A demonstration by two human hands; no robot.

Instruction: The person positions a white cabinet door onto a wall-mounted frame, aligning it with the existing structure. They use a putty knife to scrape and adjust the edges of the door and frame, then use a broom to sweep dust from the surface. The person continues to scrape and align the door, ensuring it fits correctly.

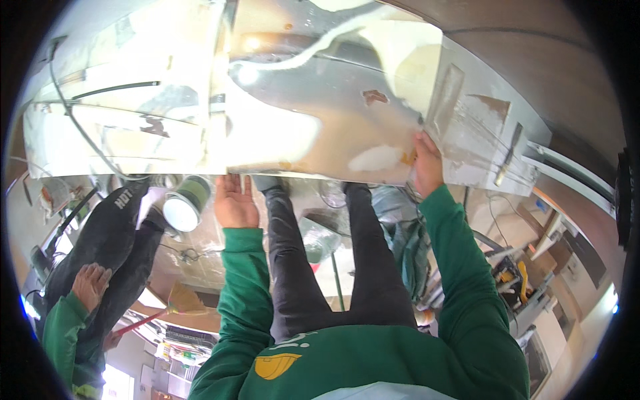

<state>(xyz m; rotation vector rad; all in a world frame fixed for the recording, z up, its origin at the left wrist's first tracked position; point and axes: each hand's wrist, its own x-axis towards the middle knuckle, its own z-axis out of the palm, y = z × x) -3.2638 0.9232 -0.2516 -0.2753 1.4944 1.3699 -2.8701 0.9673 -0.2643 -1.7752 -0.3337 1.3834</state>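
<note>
A large glossy sheet [347, 133] with grey, beige and white patches and a small reddish-brown mark spans the view in front of me. My right hand [428, 163] grips its right edge near the front corner, thumb on top, other fingers partly hidden. My left hand [236, 203] is palm up at the sheet's near edge, its fingertips reaching under that edge. Left of it lies a bright, glare-washed panel [127, 113] with a dark cable [63, 93] hanging across. To the right, a pale worn board [490, 123] carries a narrow handled tool [510, 155].
A co-worker's hand [91, 287] rests by their dark trousers at left. Near them stand a bucket [181, 212] and a broom [185, 299]. A dustpan [319, 240] lies between my legs, and teal cloth [407, 233] hangs beside my right leg. Tools [517, 280] clutter the right.
</note>
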